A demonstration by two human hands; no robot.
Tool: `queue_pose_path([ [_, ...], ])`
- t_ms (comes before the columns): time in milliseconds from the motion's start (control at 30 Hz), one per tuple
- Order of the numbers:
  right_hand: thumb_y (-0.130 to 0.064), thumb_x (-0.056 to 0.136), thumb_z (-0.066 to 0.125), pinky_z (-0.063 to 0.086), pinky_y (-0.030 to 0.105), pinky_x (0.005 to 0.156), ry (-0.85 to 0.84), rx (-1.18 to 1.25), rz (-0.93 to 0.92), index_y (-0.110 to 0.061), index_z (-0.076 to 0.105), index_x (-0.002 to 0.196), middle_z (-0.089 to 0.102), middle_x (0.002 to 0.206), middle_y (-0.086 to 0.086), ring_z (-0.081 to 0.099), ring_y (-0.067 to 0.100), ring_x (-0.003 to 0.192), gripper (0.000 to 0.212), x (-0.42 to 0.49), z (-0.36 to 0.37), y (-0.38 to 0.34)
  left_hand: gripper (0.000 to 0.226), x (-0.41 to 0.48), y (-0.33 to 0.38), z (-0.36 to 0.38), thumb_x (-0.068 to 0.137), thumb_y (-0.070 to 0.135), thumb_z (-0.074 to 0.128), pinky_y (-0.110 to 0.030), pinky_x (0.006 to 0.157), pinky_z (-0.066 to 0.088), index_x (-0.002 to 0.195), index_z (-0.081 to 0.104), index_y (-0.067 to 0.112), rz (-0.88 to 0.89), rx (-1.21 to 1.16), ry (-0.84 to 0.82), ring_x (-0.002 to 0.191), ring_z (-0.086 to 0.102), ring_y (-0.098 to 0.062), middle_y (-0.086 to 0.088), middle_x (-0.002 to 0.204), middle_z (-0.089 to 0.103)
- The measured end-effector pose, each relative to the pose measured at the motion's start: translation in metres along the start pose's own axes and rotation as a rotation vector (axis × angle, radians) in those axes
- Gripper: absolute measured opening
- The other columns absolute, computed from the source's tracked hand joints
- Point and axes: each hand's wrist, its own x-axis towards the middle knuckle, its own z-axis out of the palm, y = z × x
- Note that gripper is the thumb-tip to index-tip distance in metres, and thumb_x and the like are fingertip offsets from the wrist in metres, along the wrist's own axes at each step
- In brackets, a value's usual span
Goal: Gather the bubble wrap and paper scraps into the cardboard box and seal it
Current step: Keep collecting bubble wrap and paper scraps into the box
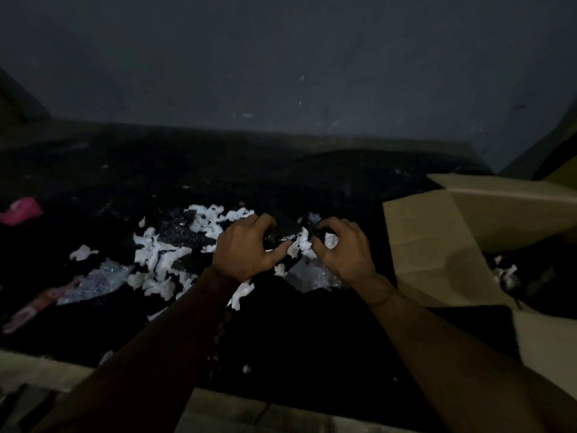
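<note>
White paper scraps (162,254) lie strewn over a dark mat, mixed with clear bubble wrap pieces (96,281). My left hand (246,248) and my right hand (340,248) hover side by side over the pile's right end, fingers curled. The right hand pinches a white paper scrap (331,240). Between the two hands sits more crumpled paper (301,245), touched by the left fingers. An open cardboard box (437,245) stands at the right, its flaps up, with a few scraps inside (505,275).
A pink object (20,210) lies at the far left, and a pinkish strip (31,307) at the lower left. A grey wall rises behind the mat. Pale floor shows along the near edge. The scene is dim.
</note>
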Motion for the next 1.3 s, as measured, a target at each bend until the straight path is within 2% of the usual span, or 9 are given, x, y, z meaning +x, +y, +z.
queue_pose_path([
  [167, -0.027, 0.077, 0.070, 0.037, 0.029, 0.072, 0.131, -0.115, -0.073, -0.017, 0.067, 0.094, 0.064, 0.089, 0.004, 0.056, 0.026, 0.087, 0.020, 0.002, -0.051, -0.028, 0.050, 0.017, 0.021, -0.039, 0.072, 0.067, 0.053, -0.032, 0.062, 0.051, 0.097, 0.058, 0.023, 0.103, 0.049, 0.078, 0.081, 0.061, -0.021, 0.001, 0.086, 0.060],
  [300, -0.029, 0.075, 0.069, 0.040, 0.031, 0.074, 0.245, -0.210, -0.073, -0.016, 0.066, 0.093, 0.064, 0.088, 0.006, 0.057, 0.028, 0.084, 0.022, -0.007, -0.098, -0.043, 0.051, 0.024, 0.051, -0.063, 0.074, 0.065, 0.055, -0.033, 0.064, 0.052, 0.101, 0.057, 0.022, 0.196, 0.036, 0.125, 0.085, 0.060, -0.022, -0.001, 0.090, 0.060],
  [500, -0.033, 0.074, 0.063, 0.044, 0.034, 0.069, 0.381, -0.293, -0.058, -0.016, 0.064, 0.088, 0.062, 0.082, 0.007, 0.057, 0.028, 0.076, 0.022, -0.045, -0.173, -0.051, 0.050, 0.026, 0.120, -0.075, 0.073, 0.064, 0.056, -0.036, 0.064, 0.054, 0.102, 0.056, 0.023, 0.292, -0.049, 0.185, 0.088, 0.061, -0.025, -0.002, 0.091, 0.061],
  [633, -0.030, 0.075, 0.065, 0.038, 0.031, 0.066, 0.438, -0.362, -0.021, -0.018, 0.061, 0.084, 0.062, 0.082, 0.004, 0.055, 0.025, 0.078, 0.016, -0.071, -0.219, -0.042, 0.052, 0.027, 0.173, -0.076, 0.074, 0.064, 0.055, -0.036, 0.062, 0.054, 0.103, 0.057, 0.022, 0.373, -0.095, 0.212, 0.087, 0.062, -0.026, -0.003, 0.090, 0.061],
  [800, -0.028, 0.079, 0.065, 0.039, 0.031, 0.069, 0.499, -0.396, 0.021, -0.016, 0.063, 0.086, 0.064, 0.086, 0.003, 0.056, 0.021, 0.082, 0.013, -0.098, -0.279, -0.014, 0.048, 0.037, 0.243, -0.069, 0.073, 0.058, 0.060, -0.033, 0.057, 0.052, 0.099, 0.059, 0.017, 0.491, -0.159, 0.242, 0.081, 0.062, -0.026, -0.005, 0.087, 0.062],
  [967, -0.028, 0.077, 0.067, 0.034, 0.027, 0.067, 0.536, -0.452, 0.048, -0.017, 0.064, 0.087, 0.065, 0.085, 0.004, 0.056, 0.023, 0.081, 0.015, -0.110, -0.337, 0.036, 0.048, 0.055, 0.324, -0.042, 0.075, 0.059, 0.055, -0.028, 0.051, 0.044, 0.091, 0.058, 0.014, 0.570, -0.185, 0.267, 0.073, 0.059, -0.025, -0.006, 0.081, 0.061],
  [1167, -0.024, 0.076, 0.068, 0.030, 0.027, 0.066, 0.536, -0.468, 0.043, -0.015, 0.065, 0.084, 0.063, 0.082, 0.005, 0.053, 0.023, 0.077, 0.012, -0.116, -0.402, 0.117, 0.049, 0.074, 0.419, 0.011, 0.075, 0.060, 0.052, -0.030, 0.051, 0.047, 0.090, 0.059, 0.014, 0.518, -0.197, 0.250, 0.075, 0.060, -0.025, -0.006, 0.082, 0.062],
  [1300, -0.028, 0.077, 0.063, 0.031, 0.028, 0.066, 0.467, -0.443, 0.041, -0.017, 0.063, 0.083, 0.062, 0.080, 0.003, 0.053, 0.021, 0.075, 0.013, -0.114, -0.432, 0.175, 0.048, 0.079, 0.463, 0.044, 0.076, 0.058, 0.053, -0.025, 0.053, 0.040, 0.091, 0.061, 0.014, 0.489, -0.164, 0.240, 0.073, 0.061, -0.025, -0.006, 0.081, 0.061],
])
